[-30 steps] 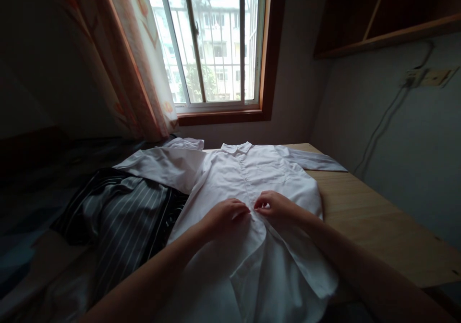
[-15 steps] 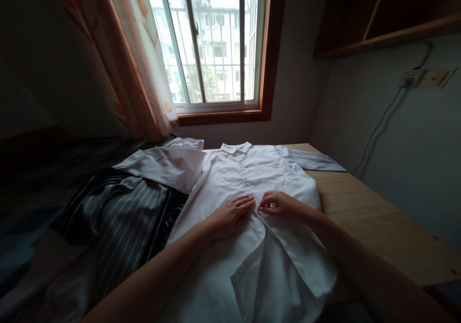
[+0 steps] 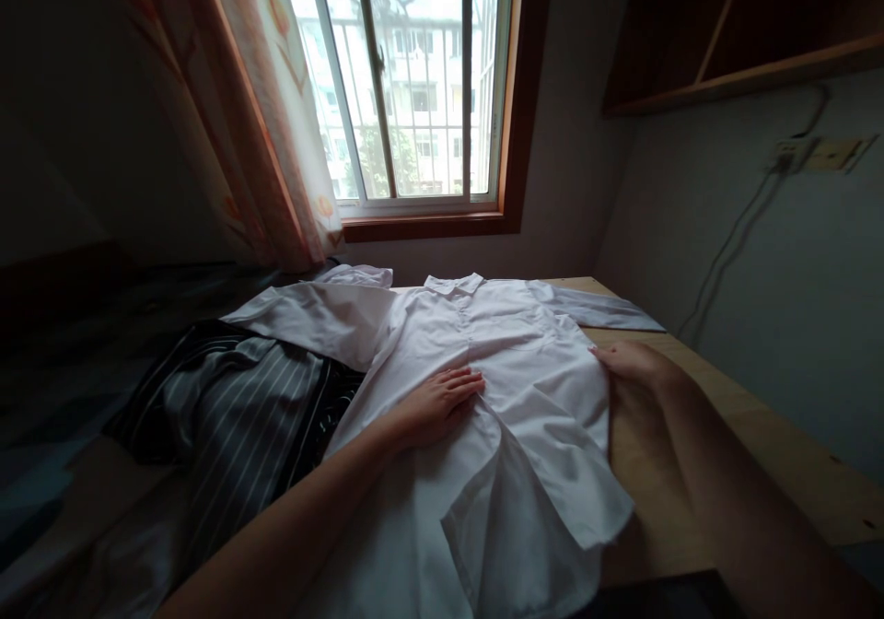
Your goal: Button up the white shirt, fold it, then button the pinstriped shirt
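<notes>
A white long-sleeved shirt lies spread front up, its collar toward the window and its lower front parted below the middle. My left hand rests flat on the shirt's front near the button line, fingers stretched out. At the shirt's right side edge, my right hand pinches the fabric between thumb and fingers. The sleeves reach out to both sides, and the lower hem hangs toward me.
The wooden tabletop runs under the shirt to the right. Dark striped cloth lies at the left. Beyond are a curtain, a barred window, a wall shelf and a socket with a cord.
My right hand has moved from the shirt's middle to its right side edge and grips it there. That side of the shirt is pulled slightly and wrinkled. My left hand has stayed put.
</notes>
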`<state>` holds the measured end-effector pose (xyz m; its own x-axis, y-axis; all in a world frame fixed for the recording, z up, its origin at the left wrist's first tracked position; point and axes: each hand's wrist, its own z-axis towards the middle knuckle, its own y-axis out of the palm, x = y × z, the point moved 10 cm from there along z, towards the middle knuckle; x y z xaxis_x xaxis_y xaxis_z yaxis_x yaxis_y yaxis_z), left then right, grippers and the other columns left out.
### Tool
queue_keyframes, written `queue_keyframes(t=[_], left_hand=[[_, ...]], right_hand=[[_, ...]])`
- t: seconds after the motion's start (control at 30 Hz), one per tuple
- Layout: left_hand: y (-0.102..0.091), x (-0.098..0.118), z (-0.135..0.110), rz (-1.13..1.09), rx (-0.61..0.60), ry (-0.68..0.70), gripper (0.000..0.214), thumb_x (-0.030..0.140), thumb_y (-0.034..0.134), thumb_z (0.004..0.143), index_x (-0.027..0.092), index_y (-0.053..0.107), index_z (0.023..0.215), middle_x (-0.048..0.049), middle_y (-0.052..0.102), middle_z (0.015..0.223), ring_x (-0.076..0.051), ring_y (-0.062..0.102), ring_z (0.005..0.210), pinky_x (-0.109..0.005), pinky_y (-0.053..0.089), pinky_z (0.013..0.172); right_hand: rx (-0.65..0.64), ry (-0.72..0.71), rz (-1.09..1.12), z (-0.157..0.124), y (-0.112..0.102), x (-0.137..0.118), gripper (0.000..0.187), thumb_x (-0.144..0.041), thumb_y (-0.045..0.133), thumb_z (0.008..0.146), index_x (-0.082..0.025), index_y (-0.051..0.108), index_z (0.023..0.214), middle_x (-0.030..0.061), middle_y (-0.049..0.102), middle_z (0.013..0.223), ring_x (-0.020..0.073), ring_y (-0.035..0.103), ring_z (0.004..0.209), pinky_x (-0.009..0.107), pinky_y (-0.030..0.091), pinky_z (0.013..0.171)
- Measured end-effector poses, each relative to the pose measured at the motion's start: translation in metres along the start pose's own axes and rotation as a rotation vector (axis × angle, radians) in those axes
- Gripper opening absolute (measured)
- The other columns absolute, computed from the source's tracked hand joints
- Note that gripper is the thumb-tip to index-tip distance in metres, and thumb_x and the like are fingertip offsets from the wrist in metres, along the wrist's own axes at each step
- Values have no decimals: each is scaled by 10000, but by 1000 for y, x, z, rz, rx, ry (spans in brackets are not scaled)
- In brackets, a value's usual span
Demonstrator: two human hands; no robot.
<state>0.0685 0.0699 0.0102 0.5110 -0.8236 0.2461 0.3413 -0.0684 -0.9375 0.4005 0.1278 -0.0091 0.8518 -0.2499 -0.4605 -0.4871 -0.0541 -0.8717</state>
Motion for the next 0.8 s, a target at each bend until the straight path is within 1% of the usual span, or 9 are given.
queue_keyframes(t=[0.07,0.1,0.3,0.37,0.47,0.57,0.63,0.73,0.8], left_hand=[[0,1,0,1,-3,-1,425,346,377,1015,214,532,1389,-49,527,1446,-207,451,1367,-400,353,1168],[0,2,0,2,-1,-3,425,344,377,1015,213,533,1388,-49,528,1445,-206,454,1365,-399,355,1167],[-1,2,0,-12,9,-7,415,331,395,1009,207,544,1376,-53,540,1434,-208,462,1358,-406,357,1165],[-2,3,1,-10,16,0,414,329,399,1006,206,548,1372,-55,543,1430,-207,465,1356,-404,360,1163],[-4,5,1,-6,28,4,409,326,398,1005,215,553,1367,-53,555,1419,-199,476,1346,-396,362,1161],[-5,5,1,-8,27,-5,408,318,403,1001,208,558,1362,-58,557,1417,-201,480,1343,-400,360,1163],[-5,6,1,-11,28,0,407,312,408,997,207,559,1360,-62,556,1417,-207,482,1342,-407,361,1163],[-5,7,1,-14,35,7,402,319,412,998,209,567,1352,-67,564,1408,-210,495,1330,-407,368,1159],[-5,6,1,-9,31,-1,405,323,408,1000,194,570,1348,-73,564,1408,-210,499,1326,-402,371,1157]], right_hand=[[-133,-41,195,-4,7,-2,460,-602,565,820,-177,739,803,150,734,951,340,652,987,399,505,826],[-169,-68,280,-7,8,-7,448,-615,592,794,-190,730,833,125,733,967,321,650,983,392,515,826],[-262,-316,732,-36,-7,-56,405,-537,726,725,-206,666,952,77,682,1062,254,627,1065,364,504,961],[-308,-326,764,-43,-7,-59,447,-522,746,718,-227,652,1040,75,665,1125,252,628,1079,366,514,956],[-356,-306,696,-50,-4,-58,583,-519,766,702,-260,610,1201,97,610,1272,276,621,1109,372,552,889],[-405,-375,668,-55,-2,-65,656,-492,797,678,-241,602,1252,121,609,1290,302,605,1143,378,551,892],[-385,-428,714,-55,-8,-69,673,-488,804,676,-225,605,1262,132,615,1294,311,597,1161,385,536,925],[-247,-427,807,-48,-22,-66,736,-530,775,686,-237,561,1326,135,599,1335,312,614,1142,397,540,914],[-188,-420,836,-49,-30,-64,801,-551,750,689,-266,495,1393,120,597,1346,312,627,1127,404,548,897]])
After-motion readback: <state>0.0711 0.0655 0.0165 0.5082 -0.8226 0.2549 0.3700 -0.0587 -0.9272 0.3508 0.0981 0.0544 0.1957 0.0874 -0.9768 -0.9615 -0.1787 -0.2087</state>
